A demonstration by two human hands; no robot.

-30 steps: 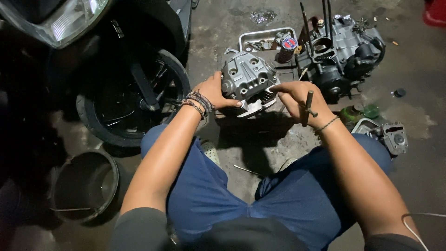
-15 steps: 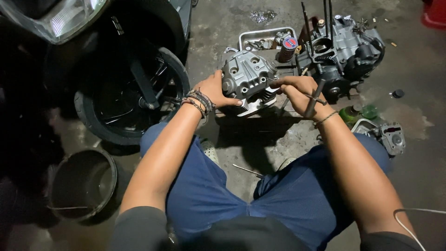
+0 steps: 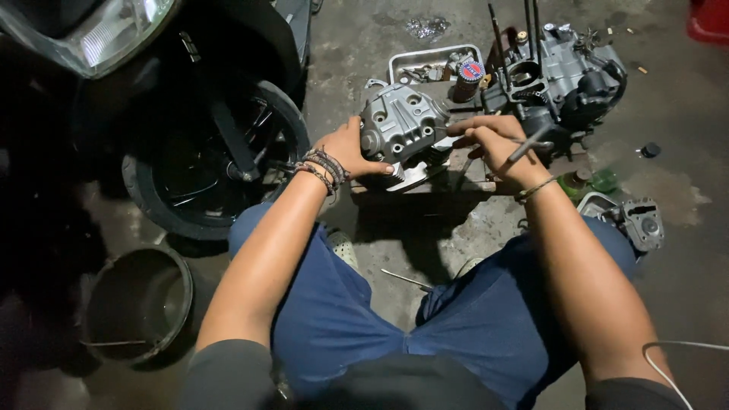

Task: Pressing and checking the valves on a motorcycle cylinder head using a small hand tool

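Note:
My left hand (image 3: pixel 351 149) grips the near left side of a grey metal cylinder head (image 3: pixel 401 125), which rests tilted on a low wooden block (image 3: pixel 463 176). My right hand (image 3: pixel 495 142) is closed around a thin metal rod tool (image 3: pixel 525 146), whose end points at the right side of the cylinder head. Beaded bracelets circle my left wrist and a thin band my right. I sit with both knees in blue trousers under my arms.
A motorcycle engine block (image 3: pixel 566 72) with upright studs stands behind the block. A metal parts tray (image 3: pixel 433 64) holds small pieces and a small can. A scooter front wheel (image 3: pixel 213 159) is at left, a dark bucket (image 3: pixel 137 304) lower left, an engine cover (image 3: pixel 642 224) at right.
My right hand has shifted the rod from hanging downward to a flatter angle against the cylinder head. The view has moved slightly; my left hand keeps its hold.

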